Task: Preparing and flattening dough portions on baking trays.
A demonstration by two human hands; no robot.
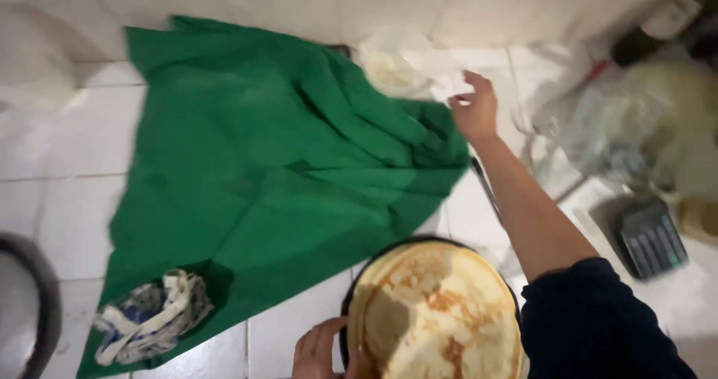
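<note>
At bottom centre the left hand point(320, 349) grips the rim of a dark pan point(351, 297) of flatbread point(437, 312); at upper right the right hand point(476, 110), fingers loosely open, touches white paper point(404, 65) beside a green cloth point(262, 170)

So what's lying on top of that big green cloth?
A crumpled blue-and-white rag lies on the green cloth near its lower left corner. The right hand hovers at the cloth's upper right edge. Whatever lies under the cloth is covered, apart from the white tiles around it.
</note>
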